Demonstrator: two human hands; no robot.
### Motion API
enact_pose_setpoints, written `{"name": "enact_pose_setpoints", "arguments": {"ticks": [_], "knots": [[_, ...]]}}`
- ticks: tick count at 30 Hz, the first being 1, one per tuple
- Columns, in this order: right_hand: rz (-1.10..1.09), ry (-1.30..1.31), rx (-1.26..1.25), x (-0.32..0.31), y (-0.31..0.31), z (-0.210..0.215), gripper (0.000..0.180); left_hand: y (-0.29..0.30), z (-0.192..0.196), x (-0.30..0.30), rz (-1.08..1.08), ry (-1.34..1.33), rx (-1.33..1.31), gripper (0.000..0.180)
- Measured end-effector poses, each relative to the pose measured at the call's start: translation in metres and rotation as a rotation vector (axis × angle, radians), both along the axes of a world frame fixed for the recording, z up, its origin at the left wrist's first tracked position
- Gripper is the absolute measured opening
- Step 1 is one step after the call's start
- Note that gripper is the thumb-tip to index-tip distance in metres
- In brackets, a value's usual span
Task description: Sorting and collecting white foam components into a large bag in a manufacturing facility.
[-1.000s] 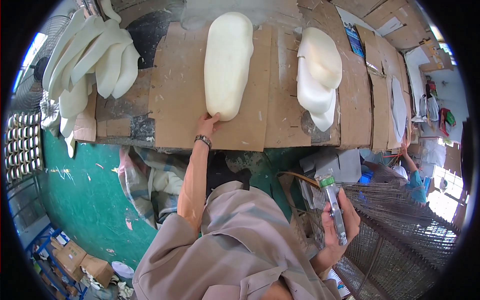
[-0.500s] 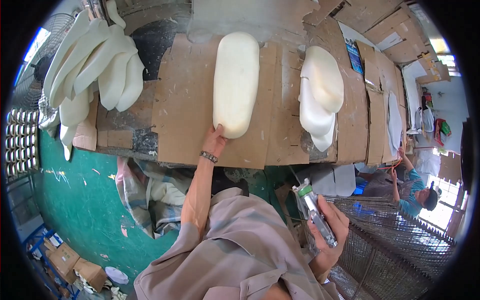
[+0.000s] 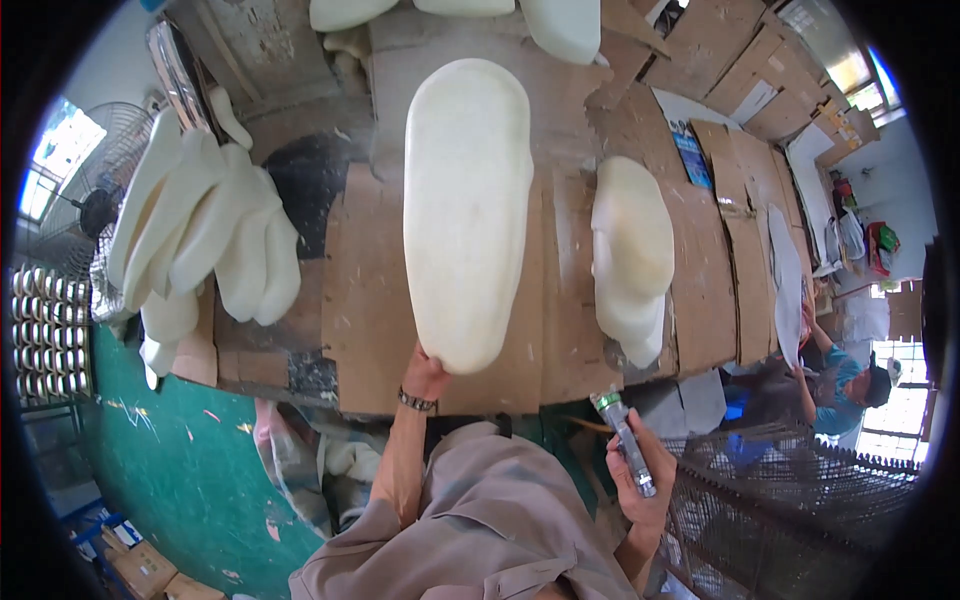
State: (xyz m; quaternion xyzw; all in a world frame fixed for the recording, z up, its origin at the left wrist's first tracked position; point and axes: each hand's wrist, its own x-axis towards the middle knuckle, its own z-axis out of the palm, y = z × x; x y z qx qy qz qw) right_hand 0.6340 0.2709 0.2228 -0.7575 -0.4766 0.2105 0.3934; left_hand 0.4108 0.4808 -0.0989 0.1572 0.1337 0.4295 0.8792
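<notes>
Desk (image 3: 312,190): it spans the space before you, its dark, worn top largely covered, probably to spare the pale pieces from scuffs
Loose pile (image 3: 235,235): long pale pieces overlap at your left, some hanging past the near edge, apparently heaped there to share little room
Cardboard sheet (image 3: 370,290): it reaches the near edge under your working spot, seemingly as a softer bed
Long pale piece (image 3: 467,210): it is over the cardboard sheet, lengthwise, which brings its narrower end within your reach; I cannot tell whether it lies flat or tilts up
Small stack (image 3: 633,240): pale pieces overlap at the right, apart from the long one, likely to avoid knocks
Right hand (image 3: 645,470): your fingers wrap the tool's body, short of the desk
Left hand (image 3: 426,377): your fingers grasp the long piece's near end, probably steadying it; their undersides are hidden
Handheld tool (image 3: 628,445): silvery, slanted, its green-collared end pointing deskward, unobstructed by your grip
</notes>
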Motion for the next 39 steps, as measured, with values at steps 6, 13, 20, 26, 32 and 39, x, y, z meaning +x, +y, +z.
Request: {"name": "enact_pose_setpoints", "arguments": {"ticks": [6,13,20,26,32,39], "knots": [[0.027,0.030,-0.036,-0.004,0.019,-0.019,0.049,0.063,0.064,0.018,0.015,-0.091,0.138,0.087],[0.051,0.042,-0.074,0.001,0.041,-0.031,0.061,0.183,0.121,0.063,0.169,-0.115,0.318,0.083],[0.044,0.040,-0.165,0.010,0.058,-0.043,0.062,0.404,0.260,0.142,0.275,-0.210,0.486,0.062],[0.009,0.044,-0.204,0.011,0.065,-0.043,0.060,0.552,0.326,0.205,0.273,-0.035,0.287,0.047],[-0.040,0.061,-0.220,0.017,0.073,-0.049,0.059,0.552,0.338,0.236,0.591,0.419,0.280,0.053],[0.022,0.084,-0.258,0.028,0.086,-0.068,0.063,0.607,0.300,0.192,0.471,0.312,0.472,0.046]]}}
